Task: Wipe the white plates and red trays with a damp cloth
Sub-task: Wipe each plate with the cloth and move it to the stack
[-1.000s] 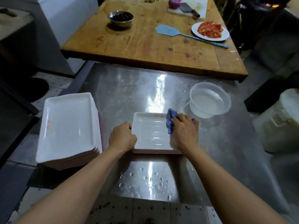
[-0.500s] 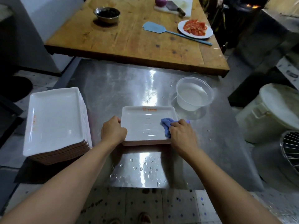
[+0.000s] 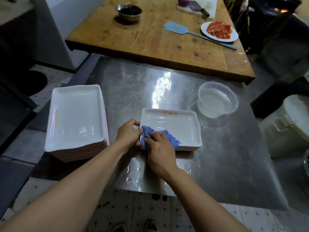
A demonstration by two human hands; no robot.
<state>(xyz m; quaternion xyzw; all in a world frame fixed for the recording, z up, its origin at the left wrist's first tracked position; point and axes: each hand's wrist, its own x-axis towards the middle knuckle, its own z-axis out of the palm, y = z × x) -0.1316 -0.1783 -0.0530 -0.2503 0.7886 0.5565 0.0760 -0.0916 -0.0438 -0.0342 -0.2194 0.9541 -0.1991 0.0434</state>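
A white rectangular plate (image 3: 177, 126) with an orange mark on its far rim lies on the steel table (image 3: 225, 156). My left hand (image 3: 128, 135) grips the plate's left edge. My right hand (image 3: 160, 154) presses a blue cloth (image 3: 148, 133) onto the plate's near-left corner; part of the cloth is hidden under the fingers. A tall stack of white plates with reddish undersides (image 3: 76, 118) stands to the left on the same table.
A clear plastic tub of water (image 3: 217, 101) sits right behind the plate. Water drops (image 3: 133, 174) lie near the front edge. Beyond is a wooden table (image 3: 150, 37) with a metal bowl (image 3: 129, 11), blue spatula (image 3: 177, 28) and plate of tomato (image 3: 219, 30). A white bucket (image 3: 289, 126) stands at right.
My right hand has slid the blue cloth from the plate's right side across to its near-left corner, next to my left hand. The left hand keeps its hold on the plate's edge.
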